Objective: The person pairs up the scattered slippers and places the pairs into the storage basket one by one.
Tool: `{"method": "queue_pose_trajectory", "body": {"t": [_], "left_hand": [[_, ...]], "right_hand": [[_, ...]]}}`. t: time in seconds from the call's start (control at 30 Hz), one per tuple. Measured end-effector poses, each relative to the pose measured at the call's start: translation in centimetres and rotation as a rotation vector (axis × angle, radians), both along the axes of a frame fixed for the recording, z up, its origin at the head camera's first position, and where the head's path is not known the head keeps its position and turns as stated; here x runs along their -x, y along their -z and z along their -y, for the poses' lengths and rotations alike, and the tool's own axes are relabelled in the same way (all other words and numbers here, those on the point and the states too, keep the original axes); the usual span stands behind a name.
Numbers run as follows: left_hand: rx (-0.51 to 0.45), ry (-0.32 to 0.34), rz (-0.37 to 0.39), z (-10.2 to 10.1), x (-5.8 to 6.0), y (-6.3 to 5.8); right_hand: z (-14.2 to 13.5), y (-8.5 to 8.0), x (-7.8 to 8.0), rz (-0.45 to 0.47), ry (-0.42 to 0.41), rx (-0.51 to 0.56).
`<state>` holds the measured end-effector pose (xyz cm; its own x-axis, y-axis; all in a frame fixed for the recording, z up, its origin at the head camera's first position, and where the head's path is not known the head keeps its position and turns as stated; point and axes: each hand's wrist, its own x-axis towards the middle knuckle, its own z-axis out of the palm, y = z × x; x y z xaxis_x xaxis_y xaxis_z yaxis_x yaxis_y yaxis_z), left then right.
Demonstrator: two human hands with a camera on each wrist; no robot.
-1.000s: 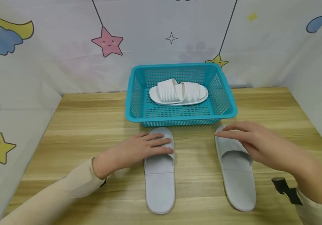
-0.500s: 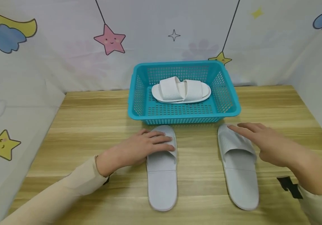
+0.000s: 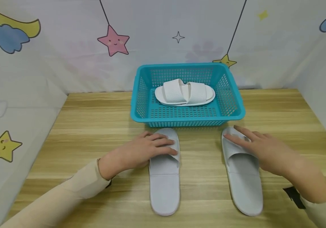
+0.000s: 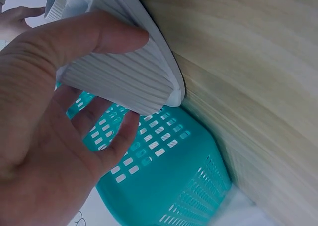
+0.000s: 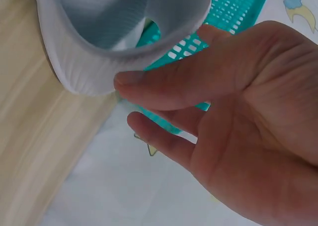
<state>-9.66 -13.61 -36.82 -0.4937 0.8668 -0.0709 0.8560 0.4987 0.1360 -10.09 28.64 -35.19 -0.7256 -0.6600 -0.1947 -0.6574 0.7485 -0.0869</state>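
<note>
Two grey slippers lie apart on the wooden table, toes toward the basket. My left hand (image 3: pixel 140 151) holds the left slipper (image 3: pixel 165 191) by its ribbed strap (image 4: pixel 119 79), fingers across the top and thumb at the side in the left wrist view. Over the front of the right slipper (image 3: pixel 246 191) hovers my right hand (image 3: pixel 268 153), its fingers spread. In the right wrist view the thumb (image 5: pixel 164 84) is by the strap (image 5: pixel 82 62); whether it touches I cannot tell. Behind them, a turquoise basket (image 3: pixel 191 120) contains a pair of white slippers (image 3: pixel 174 91).
The basket stands at the table's back edge, against a white cloth wall (image 3: pixel 66 63) printed with stars. Cloth also encloses the left and right sides. Bare wood (image 3: pixel 200 167) separates the two grey slippers.
My right hand shifts right off the toe, then comes back with its fingers spread over the right slipper's strap. The left hand stays on the left slipper. The head view drifts slightly.
</note>
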Motion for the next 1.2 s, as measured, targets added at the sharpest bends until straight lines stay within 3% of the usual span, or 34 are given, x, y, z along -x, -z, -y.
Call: {"method": "queue_pose_trajectory", "body": {"t": [0.27,0.53,0.6,0.83,1.0,1.2], "left_hand": [[-0.021,-0.003,-0.03,0.0,-0.1,0.3],[-0.025,0.001,-0.047,0.1,-0.4,0.5],[-0.034,-0.002,-0.049,0.1,-0.3,0.6],[-0.053,-0.004,-0.039,0.2,-0.3,0.9],[-0.065,-0.004,-0.03,0.2,-0.2,1.0],[-0.079,0.001,-0.01,0.4,-0.2,1.1]], "right_hand": [[0.2,0.9,-0.4,0.053,-0.02,0.03],[-0.7,1.6,-0.2,0.168,0.004,0.067],[-0.7,1.8,-0.2,0.123,-0.011,0.063],[-0.5,2.8,-0.3,-0.169,-0.082,0.046],[-0.7,2.7,-0.2,-0.226,-0.099,0.038],[-0.6,2.6,0.0,-0.211,-0.102,0.028]]}}
